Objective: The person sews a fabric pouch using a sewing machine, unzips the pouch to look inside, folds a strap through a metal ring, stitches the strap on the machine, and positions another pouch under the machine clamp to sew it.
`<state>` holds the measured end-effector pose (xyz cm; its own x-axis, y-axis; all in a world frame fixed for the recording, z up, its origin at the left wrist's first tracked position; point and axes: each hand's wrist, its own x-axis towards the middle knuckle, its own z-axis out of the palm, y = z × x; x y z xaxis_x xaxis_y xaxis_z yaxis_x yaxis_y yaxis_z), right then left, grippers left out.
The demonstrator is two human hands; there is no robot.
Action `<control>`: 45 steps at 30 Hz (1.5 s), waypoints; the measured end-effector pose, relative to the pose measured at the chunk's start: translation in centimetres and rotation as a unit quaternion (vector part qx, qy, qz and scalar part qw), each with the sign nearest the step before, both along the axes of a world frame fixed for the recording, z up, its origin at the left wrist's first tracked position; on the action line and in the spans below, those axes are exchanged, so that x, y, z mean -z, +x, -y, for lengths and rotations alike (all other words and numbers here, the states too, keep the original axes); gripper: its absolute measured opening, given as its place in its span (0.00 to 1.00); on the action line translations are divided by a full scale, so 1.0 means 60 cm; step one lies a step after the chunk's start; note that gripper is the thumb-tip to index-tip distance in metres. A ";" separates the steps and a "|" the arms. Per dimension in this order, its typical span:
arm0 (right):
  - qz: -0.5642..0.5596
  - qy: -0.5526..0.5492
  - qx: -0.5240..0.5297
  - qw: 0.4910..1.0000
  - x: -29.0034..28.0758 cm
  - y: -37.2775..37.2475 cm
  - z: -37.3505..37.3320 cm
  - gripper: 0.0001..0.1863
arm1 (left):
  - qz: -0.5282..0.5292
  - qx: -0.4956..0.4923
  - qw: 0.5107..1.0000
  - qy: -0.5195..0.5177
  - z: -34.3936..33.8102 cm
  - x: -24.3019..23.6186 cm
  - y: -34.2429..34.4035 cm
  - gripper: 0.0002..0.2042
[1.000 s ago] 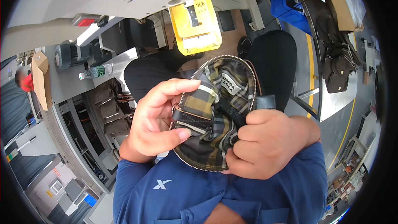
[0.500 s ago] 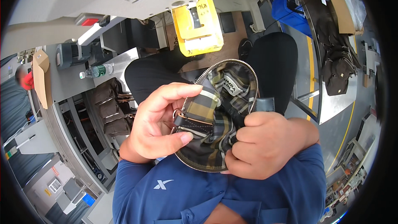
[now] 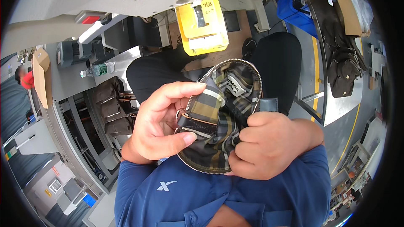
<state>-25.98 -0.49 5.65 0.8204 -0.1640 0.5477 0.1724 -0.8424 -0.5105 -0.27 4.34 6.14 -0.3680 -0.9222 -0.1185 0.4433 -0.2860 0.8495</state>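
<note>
A small zippered bag (image 3: 219,109) with a plaid lining is held wide open over my lap. Metal zipper teeth run round its mouth, and a white label (image 3: 235,85) shows inside. My left hand (image 3: 162,120) grips the bag's left edge between thumb and fingers, beside a dark leather strap piece (image 3: 198,125) and a metal ring. My right hand (image 3: 267,145) is closed in a fist on the lower right edge. Just above it a black leather tab (image 3: 268,105) sticks out. What lies under the right fingers is hidden.
Above the bag hangs a yellow plate (image 3: 202,21) on a grey machine (image 3: 139,0). Dark bags (image 3: 113,107) lie stacked at the left near a plastic bottle (image 3: 99,69). More dark bags (image 3: 345,71) lie on a right-hand table, near a blue bin (image 3: 296,14). A person in red (image 3: 28,80) is far left.
Both hands keep their hold on the bag, almost unmoved. The machine and yellow plate sit slightly differently in view.
</note>
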 end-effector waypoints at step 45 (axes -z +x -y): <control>-0.156 -0.026 0.039 0.987 0.055 0.093 0.029 0.11 | 0.651 0.014 0.757 -0.048 0.002 0.054 0.190 0.20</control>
